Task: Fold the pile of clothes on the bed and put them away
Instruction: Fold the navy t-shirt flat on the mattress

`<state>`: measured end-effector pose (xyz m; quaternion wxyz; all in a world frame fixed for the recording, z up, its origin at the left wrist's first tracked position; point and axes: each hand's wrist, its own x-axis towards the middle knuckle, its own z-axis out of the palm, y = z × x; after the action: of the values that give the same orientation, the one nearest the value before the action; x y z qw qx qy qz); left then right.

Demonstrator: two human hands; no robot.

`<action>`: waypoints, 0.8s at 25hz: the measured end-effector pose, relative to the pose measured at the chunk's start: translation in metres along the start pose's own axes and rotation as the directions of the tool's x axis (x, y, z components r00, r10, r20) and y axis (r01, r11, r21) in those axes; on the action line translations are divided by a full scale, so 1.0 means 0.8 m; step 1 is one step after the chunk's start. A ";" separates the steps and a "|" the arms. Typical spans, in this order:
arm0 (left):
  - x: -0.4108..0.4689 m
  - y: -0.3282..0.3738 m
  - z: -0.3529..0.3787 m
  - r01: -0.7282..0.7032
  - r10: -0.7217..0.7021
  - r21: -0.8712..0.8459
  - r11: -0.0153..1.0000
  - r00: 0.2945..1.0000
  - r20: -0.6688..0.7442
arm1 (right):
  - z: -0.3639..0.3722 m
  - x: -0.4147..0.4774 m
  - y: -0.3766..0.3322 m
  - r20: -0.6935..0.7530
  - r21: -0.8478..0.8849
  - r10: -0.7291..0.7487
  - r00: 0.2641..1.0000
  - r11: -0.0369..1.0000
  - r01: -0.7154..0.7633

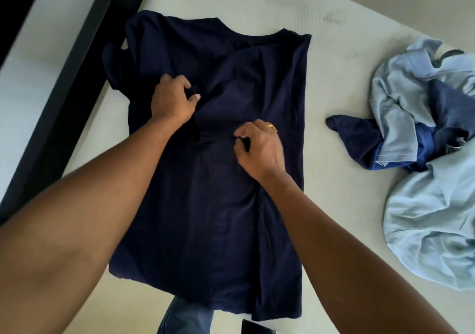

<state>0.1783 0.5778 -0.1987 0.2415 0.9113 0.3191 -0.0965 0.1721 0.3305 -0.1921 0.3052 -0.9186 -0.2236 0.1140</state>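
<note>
A: Head view, quick pass. Navy t-shirt (218, 205) lay flat on the pale mattress (321, 82), collar at the far end, hem at the near edge. Its right side was already folded in over the body, the sleeve lying across the middle.

B: Hands?

A: Left hand (172, 100) sat on the shirt's left-centre, fingers curled, thumb and fingers pinched on a bunch of navy cloth. Right hand (259, 146) sat just right of centre, fingertips (240, 137) closed on a small tuck of the same shirt. Gold ring (272, 127) on one right finger. Both forearms reached in from the near edge.

B: So both clamped on the shirt?

A: Yes, both gripped fabric, neither spread flat.

B: Left sleeve?

A: Left sleeve (115, 64) stuck out rumpled toward the dark bed frame (64, 97), not folded in.

B: Rest of the pile?

A: Unfolded heap on the right side of the mattress, well apart from the shirt: light blue garments (431, 218), a light blue polo-type shirt (401, 107) on top, and a darker blue garment (365, 138) poking out toward the centre.

B: Anything else?

A: Blue-grey trouser leg (185, 318) showed at the bottom edge beneath the hem. Small dark object (257, 328) beside it, cannot tell what.
</note>
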 end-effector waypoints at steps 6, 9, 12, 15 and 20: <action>0.036 -0.011 -0.017 0.267 -0.331 -0.587 0.764 0.944 -0.002 | 0.038 -0.004 -0.020 0.053 -0.082 -0.039 0.998 0.996 0.044; 0.037 -0.011 -0.009 0.324 -0.368 -0.664 0.674 0.926 0.078 | 0.036 -0.012 -0.036 0.018 -0.104 -0.020 1.000 0.994 0.022; 0.035 -0.010 -0.009 0.419 -0.353 -0.772 0.479 0.896 0.268 | 0.046 -0.015 -0.048 0.319 -0.154 -0.080 0.945 0.979 0.135; 0.027 -0.018 -0.004 0.492 -0.326 -0.754 0.435 0.867 0.377 | 0.054 -0.024 -0.050 0.395 0.091 -0.243 0.886 0.970 0.225; 0.017 -0.013 -0.003 0.449 -0.354 -0.747 0.490 0.886 0.300 | 0.031 -0.005 -0.033 0.008 0.171 0.085 0.996 0.982 -0.085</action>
<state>0.1823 0.5938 -0.2052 0.6107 0.5972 0.5180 -0.0447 0.1509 0.3596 -0.1949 0.3777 -0.8977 -0.1737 0.1461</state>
